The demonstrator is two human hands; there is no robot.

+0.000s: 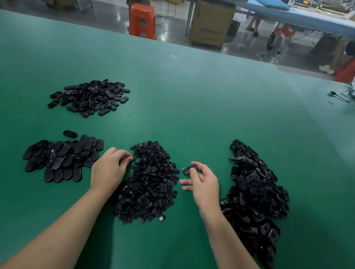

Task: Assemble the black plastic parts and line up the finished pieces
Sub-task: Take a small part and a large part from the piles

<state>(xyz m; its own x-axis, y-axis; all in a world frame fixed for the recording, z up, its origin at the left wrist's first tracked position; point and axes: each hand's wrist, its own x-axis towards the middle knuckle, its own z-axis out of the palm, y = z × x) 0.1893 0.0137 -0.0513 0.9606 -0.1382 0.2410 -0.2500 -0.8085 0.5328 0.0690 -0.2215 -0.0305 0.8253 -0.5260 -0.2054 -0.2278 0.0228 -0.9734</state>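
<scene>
Mid-assembly, the right hand (200, 182) pinches an oval shell (189, 169) while the left hand (109, 167) pinches a small insert from the middle pile (150, 185), next to be pressed into the shell.

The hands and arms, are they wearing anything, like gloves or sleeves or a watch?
No. The left hand and the right hand are both bare, with no gloves, and no rings show. Both forearms are bare too, from the wrists down to the bottom edge of the picture: no sleeves, no watch, no bracelet.

Bare forearms, left hand (109, 169), right hand (204, 183); no sleeves.
</scene>
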